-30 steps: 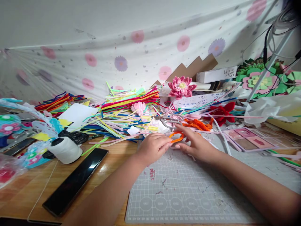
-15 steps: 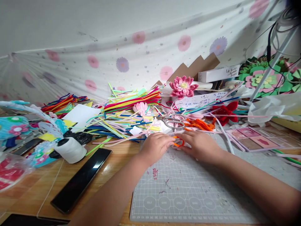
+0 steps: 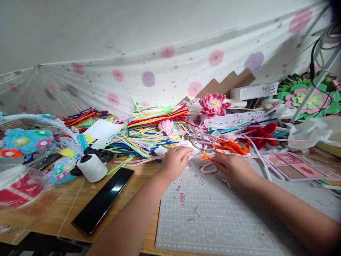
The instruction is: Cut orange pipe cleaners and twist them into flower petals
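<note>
My right hand (image 3: 234, 168) pinches a bent orange pipe cleaner (image 3: 206, 156), whose two ends stick out to the left of the fingertips. To its left, my left hand (image 3: 174, 163) has its fingers drawn together, with nothing showing between them. A pale pink pipe-cleaner loop (image 3: 209, 168) lies on the grey cutting mat (image 3: 207, 209), just below the orange piece. Scissors (image 3: 201, 142) rest behind both hands. Right beside them is a bundle of twisted orange pipe cleaners (image 3: 233, 147).
Loose coloured pipe cleaners (image 3: 160, 119) pile up at the back, near a pink flower (image 3: 214, 105) and a red flower (image 3: 262, 135). On the left are a phone (image 3: 103, 201) and a white thread spool (image 3: 92, 168). A makeup palette (image 3: 295, 165) lies to the right.
My hands have moved apart. The orange pipe cleaner, looped between both hands before, now shows only at my right hand, with its ends free. The camera view has shifted slightly.
</note>
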Tool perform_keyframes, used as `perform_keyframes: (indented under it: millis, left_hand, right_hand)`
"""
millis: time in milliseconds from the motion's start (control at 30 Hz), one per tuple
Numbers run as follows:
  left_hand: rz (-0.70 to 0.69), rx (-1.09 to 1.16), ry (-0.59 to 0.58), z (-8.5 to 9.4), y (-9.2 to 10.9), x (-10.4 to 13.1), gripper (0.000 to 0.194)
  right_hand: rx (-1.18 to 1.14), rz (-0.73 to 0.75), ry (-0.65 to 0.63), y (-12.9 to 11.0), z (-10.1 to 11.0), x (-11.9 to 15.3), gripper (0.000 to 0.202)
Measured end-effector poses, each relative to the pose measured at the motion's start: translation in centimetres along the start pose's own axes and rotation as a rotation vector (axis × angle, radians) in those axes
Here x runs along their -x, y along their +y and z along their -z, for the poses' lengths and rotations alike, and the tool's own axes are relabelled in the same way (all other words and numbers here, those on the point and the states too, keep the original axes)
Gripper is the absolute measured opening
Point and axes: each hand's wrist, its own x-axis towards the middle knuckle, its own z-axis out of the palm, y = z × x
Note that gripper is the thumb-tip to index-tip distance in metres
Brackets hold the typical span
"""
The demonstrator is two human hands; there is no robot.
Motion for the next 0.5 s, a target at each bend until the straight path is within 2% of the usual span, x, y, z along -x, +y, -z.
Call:
perform_keyframes:
  millis: [67, 233, 300, 400, 500]
  left_hand:
    - [-0.004, 0.019, -0.057, -0.3, 0.4, 0.1, 0.021]
    - [0.0, 0.084, -0.156, -1.3, 1.5, 0.5, 0.043]
    - [0.039, 0.106, -0.156, -1.4, 1.6, 0.5, 0.037]
    - [0.107, 0.143, -0.144, -1.1, 1.3, 0.3, 0.017]
    - [0.164, 0.197, -0.138, -0.6, 0.8, 0.1, 0.016]
  right_hand:
    - [-0.037, 0.008, -0.005, 0.1, -0.1, 0.0, 0.026]
    - [-0.091, 0.067, -0.022, -0.1, -0.4, 0.1, 0.027]
    - [-0.092, 0.081, -0.022, -0.4, -0.4, 0.2, 0.027]
    - [-0.07, 0.056, -0.005, -0.8, -0.2, 0.3, 0.027]
    - [-0.066, 0.035, 0.003, -1.1, -0.1, 0.3, 0.028]
